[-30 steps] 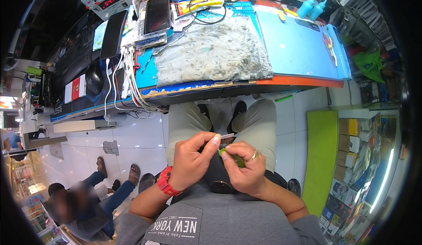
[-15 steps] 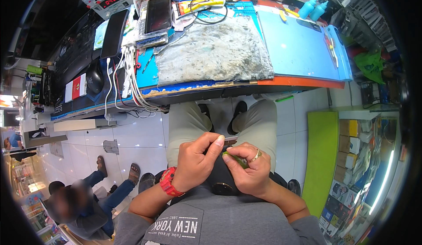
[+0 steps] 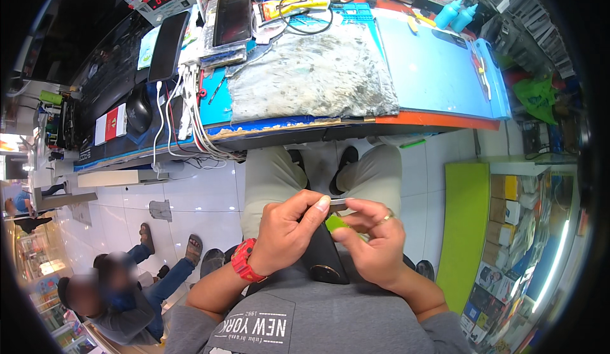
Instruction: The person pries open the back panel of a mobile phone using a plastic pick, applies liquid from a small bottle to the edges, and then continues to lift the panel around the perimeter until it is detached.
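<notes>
Above my lap, my left hand (image 3: 289,232) is closed, thumb on top, around the end of a thin flat piece with a silvery edge (image 3: 338,204). Its underside and most of its shape are hidden, so its kind is unclear. My right hand (image 3: 376,243) faces it from the right, fingers bent. Between its thumb and fingers sits a lime-green piece (image 3: 335,223), small and thin-looking. The right fingertips reach the right end of the silvery-edged piece; whether they touch it I cannot tell. Below both hands lies a black item with a round emblem (image 3: 325,269).
Ahead stands a workbench with a stained grey cloth (image 3: 311,74), a light-blue mat (image 3: 426,68), phones (image 3: 168,47) and white cables (image 3: 190,112). A glass display case (image 3: 515,239) is at the right. Two people (image 3: 111,297) sit at the lower left.
My right hand has shifted slightly right and its fingers have lifted and loosened. More of the green piece shows. The left hand keeps its hold, nearly still. A second seated person has come into sight.
</notes>
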